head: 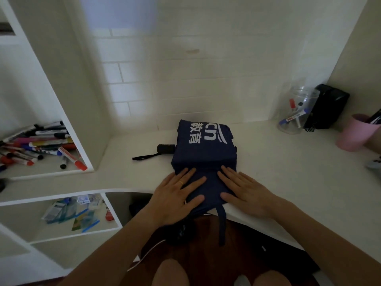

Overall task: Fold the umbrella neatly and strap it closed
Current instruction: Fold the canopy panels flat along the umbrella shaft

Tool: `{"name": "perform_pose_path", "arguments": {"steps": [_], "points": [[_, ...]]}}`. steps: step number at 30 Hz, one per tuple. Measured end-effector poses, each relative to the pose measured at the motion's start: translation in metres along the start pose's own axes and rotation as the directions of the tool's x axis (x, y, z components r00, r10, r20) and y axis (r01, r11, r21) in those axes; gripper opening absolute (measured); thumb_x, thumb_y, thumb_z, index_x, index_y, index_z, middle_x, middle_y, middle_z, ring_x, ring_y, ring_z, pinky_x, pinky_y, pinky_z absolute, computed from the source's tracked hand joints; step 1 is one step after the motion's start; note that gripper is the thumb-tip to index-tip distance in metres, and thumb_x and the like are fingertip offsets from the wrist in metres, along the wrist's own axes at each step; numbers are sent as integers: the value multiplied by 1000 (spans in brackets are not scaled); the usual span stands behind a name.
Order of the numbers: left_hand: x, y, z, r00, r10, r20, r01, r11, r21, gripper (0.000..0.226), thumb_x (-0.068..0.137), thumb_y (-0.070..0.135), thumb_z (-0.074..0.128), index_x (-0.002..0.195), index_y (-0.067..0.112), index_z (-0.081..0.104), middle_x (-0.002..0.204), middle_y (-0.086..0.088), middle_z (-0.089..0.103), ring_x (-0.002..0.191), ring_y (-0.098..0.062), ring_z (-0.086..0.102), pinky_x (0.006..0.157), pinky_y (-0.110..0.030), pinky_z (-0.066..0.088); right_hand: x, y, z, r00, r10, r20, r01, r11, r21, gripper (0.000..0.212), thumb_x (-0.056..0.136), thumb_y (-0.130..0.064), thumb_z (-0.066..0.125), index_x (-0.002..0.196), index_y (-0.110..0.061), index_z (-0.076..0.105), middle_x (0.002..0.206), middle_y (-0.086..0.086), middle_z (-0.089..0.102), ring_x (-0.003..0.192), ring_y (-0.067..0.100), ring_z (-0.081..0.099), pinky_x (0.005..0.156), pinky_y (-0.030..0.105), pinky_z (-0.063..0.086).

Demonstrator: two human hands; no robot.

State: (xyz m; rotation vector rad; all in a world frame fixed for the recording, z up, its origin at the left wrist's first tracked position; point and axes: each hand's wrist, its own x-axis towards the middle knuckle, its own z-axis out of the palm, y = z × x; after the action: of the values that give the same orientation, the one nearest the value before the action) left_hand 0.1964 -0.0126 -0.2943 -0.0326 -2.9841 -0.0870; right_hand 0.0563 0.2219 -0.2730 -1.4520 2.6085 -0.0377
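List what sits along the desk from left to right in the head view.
Umbrella handle → navy umbrella canopy → clear plastic jar → black holder → pink cup.

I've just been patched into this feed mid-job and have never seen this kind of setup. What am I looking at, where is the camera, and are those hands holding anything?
There is no machine here: a person works with bare hands, and the single picture comes from a wide-angle camera on their head, looking forward and down. The left hand and right hand lie flat, fingers spread, pressing on the navy umbrella canopy spread on the white desk. Neither hand grips anything. The umbrella's black handle sticks out to the left, and its closing strap hangs over the desk edge, not yet fastened. To the right stand a clear jar of markers and a pink cup; more markers fill the shelf at left.
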Motion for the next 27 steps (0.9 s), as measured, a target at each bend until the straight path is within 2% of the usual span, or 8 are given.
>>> {"name": "perform_pose_path", "arguments": {"steps": [2, 4, 6, 8, 10, 13, 19, 27], "points": [[11, -5, -6, 998, -17, 58, 17, 1000, 14, 61, 95, 73, 8, 153, 55, 2, 168, 9, 4, 155, -13, 4, 125, -46, 8, 6, -1, -11, 998, 22, 55, -22, 1000, -2, 75, 96, -68, 18, 157, -31, -6, 164, -12, -12, 152, 7, -8, 124, 30, 1], [21, -9, -10, 995, -11, 95, 8, 999, 36, 61, 95, 73, 11, 153, 56, 0, 169, 10, 2, 155, -13, 2, 125, -49, 7, 17, -1, -35, 996, 80, 39, -83, 994, 64, 72, 95, -65, 37, 156, -29, 24, 163, -9, 22, 149, 16, 23, 120, 31, 22], [24, -11, -9, 995, 2, 100, -5, 999, 33, 61, 95, 73, 11, 153, 56, -1, 169, 10, 0, 155, -13, -1, 125, -50, 6, 29, 4, -65, 947, 197, -253, -129, 957, 258, 47, 88, -55, 60, 127, -29, 62, 128, -6, 63, 116, 19, 61, 99, 34, 47], [21, -11, -7, 996, 4, 91, -6, 1000, 26, 62, 94, 73, 7, 153, 55, -2, 169, 9, -3, 155, -12, -4, 125, -50, 4, 46, 13, -92, 774, 412, -481, -133, 848, 513, 27, 84, -43, 69, 106, -27, 69, 97, -5, 71, 83, 12, 67, 77, 32, 53], [20, -11, -4, 997, 10, 78, -11, 1000, 20, 62, 94, 73, 6, 153, 54, -2, 169, 9, -3, 155, -13, -4, 125, -50, 3, 66, 20, -111, 731, 600, -326, -157, 613, 774, 35, 85, -39, 71, 114, -22, 63, 97, 0, 70, 76, 9, 63, 64, 26, 48], [21, -12, -3, 998, 12, 58, -13, 1000, 15, 63, 93, 74, 1, 153, 55, -3, 169, 8, -2, 155, -13, -3, 124, -51, 3, 91, 22, -124, 822, 569, -1, -213, 310, 927, 54, 84, -34, 76, 129, -18, 53, 107, 7, 67, 81, 16, 65, 62, 27, 50], [21, -12, -2, 999, 18, 35, -18, 1000, -6, 67, 90, 76, -4, 153, 55, -2, 169, 7, -1, 155, -14, -2, 124, -51, 4, 98, 19, -133, 849, 517, -109, 87, 66, 994, 46, 78, -2, 78, 121, -15, 68, 113, 15, 73, 95, 27, 72, 80, 36, 60], [18, -11, -1, 995, 49, -86, -50, 999, -9, 63, 97, 70, 8, 156, 47, 17, 166, 3, 22, 153, -21, 18, 123, -52, 14, 33, 7, -105, 875, 341, -343, 213, 366, 906, 35, 79, -1, 78, 110, -16, 74, 98, 15, 77, 95, 24, 74, 82, 32, 60]]}}
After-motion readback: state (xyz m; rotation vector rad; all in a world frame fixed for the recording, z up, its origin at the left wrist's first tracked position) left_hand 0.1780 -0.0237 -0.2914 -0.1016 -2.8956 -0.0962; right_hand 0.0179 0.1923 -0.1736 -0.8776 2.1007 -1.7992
